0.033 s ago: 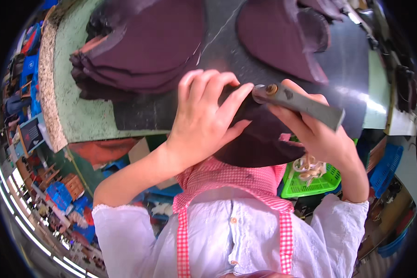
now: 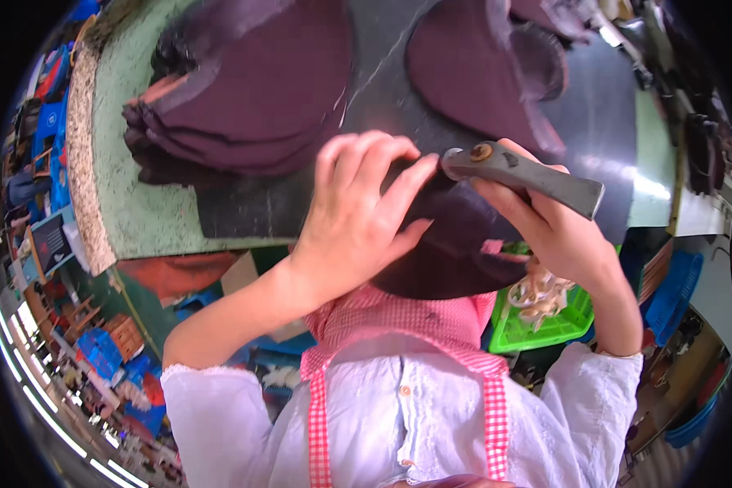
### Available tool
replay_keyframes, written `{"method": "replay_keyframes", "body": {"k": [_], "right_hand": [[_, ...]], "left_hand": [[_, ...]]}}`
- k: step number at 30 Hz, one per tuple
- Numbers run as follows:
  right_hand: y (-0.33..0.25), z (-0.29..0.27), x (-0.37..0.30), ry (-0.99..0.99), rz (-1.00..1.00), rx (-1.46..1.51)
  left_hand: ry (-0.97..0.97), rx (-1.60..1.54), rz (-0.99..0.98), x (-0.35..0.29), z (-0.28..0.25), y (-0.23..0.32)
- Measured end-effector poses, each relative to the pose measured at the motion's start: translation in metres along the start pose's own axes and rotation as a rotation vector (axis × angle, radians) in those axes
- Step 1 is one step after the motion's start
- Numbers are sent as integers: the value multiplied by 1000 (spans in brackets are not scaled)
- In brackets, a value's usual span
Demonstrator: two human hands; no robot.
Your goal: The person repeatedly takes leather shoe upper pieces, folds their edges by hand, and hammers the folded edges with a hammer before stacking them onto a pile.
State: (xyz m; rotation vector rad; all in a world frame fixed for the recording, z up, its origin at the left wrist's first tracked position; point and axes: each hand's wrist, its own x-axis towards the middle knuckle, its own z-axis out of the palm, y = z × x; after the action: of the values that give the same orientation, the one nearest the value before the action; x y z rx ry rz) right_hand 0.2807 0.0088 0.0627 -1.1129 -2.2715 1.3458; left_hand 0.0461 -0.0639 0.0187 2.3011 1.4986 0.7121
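Observation:
My left hand (image 2: pixel 351 215) rests on a dark brown, leather-like piece (image 2: pixel 455 264) at the near edge of the black work surface (image 2: pixel 248 203). Its fingers are bent and press the piece down, thumb held a little apart. In my right hand (image 2: pixel 565 224) is a hammer (image 2: pixel 545 187) with a grey metal head, gripped by a handle that the hand mostly hides. The hammer's round face sits close to my left index fingertip, over the piece. The piece's near part hangs past the edge, in front of my checked apron (image 2: pixel 398 317).
A stack of dark pieces (image 2: pixel 256 98) lies at the far left, another (image 2: pixel 468 73) at the far right. Below the table's right side stands a green basket (image 2: pixel 508 335) holding pale strips (image 2: pixel 541 297). A blue basket (image 2: pixel 677 297) is further right.
The view has shifted slightly, so the stacks sit a little further left. The hammer's face looks sharper and slightly farther from my left index fingertip. Both hands keep their hold.

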Motion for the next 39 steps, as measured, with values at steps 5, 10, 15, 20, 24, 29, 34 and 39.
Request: {"method": "replay_keyframes", "body": {"k": [5,10,15,20,24,29,34,39], "right_hand": [[21,-48,13,345,390,184],[54,-66,35,591,250,-396],[92,-70,32,524,154,-10],[43,-91,6,121,323,492],[25,-61,-1,-193,108,297],[-23,-30,1,-54,370,201],[-18,-35,-7,161,221,69],[-24,-42,-24,81,249,-36]], "left_hand": [[-51,-156,287,-2,23,-8],[-45,-229,157,8,-2,3],[47,-499,114,14,-44,-8],[488,235,-211,18,-130,-89],[224,-34,31,48,-104,-55],[-574,-529,-42,65,-41,-4],[-519,-949,-35,53,-14,-4],[-256,-303,110,45,-6,-25]]}}
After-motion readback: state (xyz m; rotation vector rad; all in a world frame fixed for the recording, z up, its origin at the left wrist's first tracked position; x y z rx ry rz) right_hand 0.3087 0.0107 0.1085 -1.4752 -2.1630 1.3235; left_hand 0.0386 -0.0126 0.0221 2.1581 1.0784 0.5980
